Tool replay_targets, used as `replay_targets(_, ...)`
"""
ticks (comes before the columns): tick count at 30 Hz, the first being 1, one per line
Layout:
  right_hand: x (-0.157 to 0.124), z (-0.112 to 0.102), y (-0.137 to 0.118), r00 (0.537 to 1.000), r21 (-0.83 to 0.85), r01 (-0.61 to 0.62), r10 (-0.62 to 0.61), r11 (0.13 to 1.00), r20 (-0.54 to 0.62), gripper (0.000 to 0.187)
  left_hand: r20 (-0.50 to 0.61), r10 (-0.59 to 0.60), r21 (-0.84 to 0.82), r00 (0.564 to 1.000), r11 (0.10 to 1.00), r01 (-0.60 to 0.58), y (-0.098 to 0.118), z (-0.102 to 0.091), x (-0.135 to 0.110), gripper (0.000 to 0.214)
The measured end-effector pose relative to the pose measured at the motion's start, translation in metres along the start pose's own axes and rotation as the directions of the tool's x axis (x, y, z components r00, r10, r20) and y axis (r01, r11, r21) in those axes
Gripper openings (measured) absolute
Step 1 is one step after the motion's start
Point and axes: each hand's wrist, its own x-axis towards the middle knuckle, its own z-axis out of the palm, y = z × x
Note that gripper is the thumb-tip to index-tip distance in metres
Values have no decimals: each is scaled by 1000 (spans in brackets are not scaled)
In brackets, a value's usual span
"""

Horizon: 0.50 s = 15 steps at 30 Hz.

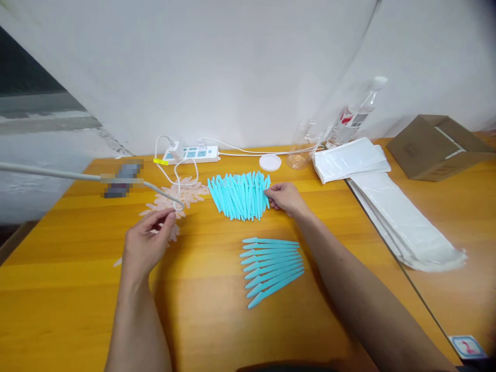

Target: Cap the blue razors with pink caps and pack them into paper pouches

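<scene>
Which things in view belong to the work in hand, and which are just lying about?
In the work, it seems:
- pile of blue sticks, at the right hand
- row of blue sticks
- perhaps pale pink pieces, near the left hand

Apparently lying about:
- power strip
- white lid
- bottle
- cardboard box

Unclear: white plastic bags.

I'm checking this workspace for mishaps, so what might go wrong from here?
The left hand is close to the white cable and might snag it, disturbing the pale pieces nearby. The right hand, at the edge of the turquoise pile, might scatter it. The right forearm passes beside the row of turquoise sticks and could knock it askew.
</scene>
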Motion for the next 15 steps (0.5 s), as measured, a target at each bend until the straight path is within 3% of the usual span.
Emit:
replay_targets(3,-15,-21,-4,1000,118,15,-18,993,22,15,18,-24,121,1000,992,21,-13,-22,1,36)
replay_targets(7,-44,-53,4,975,314,-44,-27,948,220,22,246,52,368,968,919,-143,-37,-40,0,28)
replay_targets(10,-61,-66,18,933,322,-30,-89,946,348,35,344,96,439,934,863,-251,-47,-38,-2,28)
replay_targets(15,-72,-64,34,879,205,31,-124,978,460,36,383,135,491,914,808,-325,-48,-24,-1,24)
